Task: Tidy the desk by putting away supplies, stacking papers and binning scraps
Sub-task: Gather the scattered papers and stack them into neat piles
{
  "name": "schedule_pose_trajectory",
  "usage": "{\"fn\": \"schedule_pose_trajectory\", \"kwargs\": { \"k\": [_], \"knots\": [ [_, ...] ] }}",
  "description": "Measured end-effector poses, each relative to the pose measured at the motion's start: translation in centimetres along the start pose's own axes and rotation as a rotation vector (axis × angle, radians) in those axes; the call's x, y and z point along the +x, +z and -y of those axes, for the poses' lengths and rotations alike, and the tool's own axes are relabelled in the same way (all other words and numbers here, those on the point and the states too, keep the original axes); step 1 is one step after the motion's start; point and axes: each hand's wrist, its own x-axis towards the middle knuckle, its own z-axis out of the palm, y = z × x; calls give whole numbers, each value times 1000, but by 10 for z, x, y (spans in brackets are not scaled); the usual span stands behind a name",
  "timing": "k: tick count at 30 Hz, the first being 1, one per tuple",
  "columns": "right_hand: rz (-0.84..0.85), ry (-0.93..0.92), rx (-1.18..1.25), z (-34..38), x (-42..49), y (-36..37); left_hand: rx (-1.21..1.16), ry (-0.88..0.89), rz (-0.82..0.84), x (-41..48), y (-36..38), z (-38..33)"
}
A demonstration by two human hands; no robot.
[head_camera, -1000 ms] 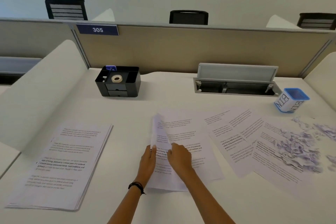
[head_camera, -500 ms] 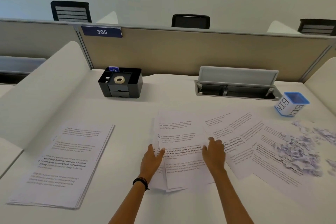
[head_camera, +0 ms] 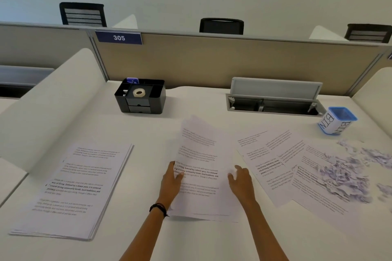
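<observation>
Head view: left hand [head_camera: 170, 184] and right hand [head_camera: 241, 182] grip one paper sheaf [head_camera: 203, 154] over the white desk [head_camera: 161, 131] (beige partition [head_camera: 191, 63] behind).

Location type: open-plan office. Indicators:
- A white desk [head_camera: 148, 133] is bounded at the rear by a beige partition panel [head_camera: 212, 63] carrying a number plate [head_camera: 118, 37] that reads 305.
- A flip-lid cable tray [head_camera: 273, 99] is recessed in the desktop.
- Mesh-backed office chairs [head_camera: 82, 15] stand beyond the partition.
- A black desk organiser [head_camera: 141, 96] holds a tape roll [head_camera: 139, 92].
- Printed sheets [head_camera: 201, 150] lie on the desktop.
</observation>
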Motion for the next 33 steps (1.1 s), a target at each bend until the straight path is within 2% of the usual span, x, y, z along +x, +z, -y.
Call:
{"fn": "schedule_pose_trajectory", "kwargs": {
  "k": [3, 6, 7, 10, 25, 33],
  "knots": [
    [11, 60, 229, -4, 2, -1, -37, 64, -33, 2, -11, -6],
    [105, 207, 754, 0, 0, -8, -72, 102, -34, 2, -20, -13],
    [118, 215, 874, 1, 0, -11, -79, 111, -34, 1, -22, -15],
    [99, 116, 1010, 9, -5, -21, -96, 129, -45, -5, -23, -21],
    [-175, -373, 964, 65, -22, -69, -279, 311, -243, -13, -19, -67],
    [-157, -323, 832, 55, -23, -56, -340, 345, -187, -21, -9, -71]
  ]
}}
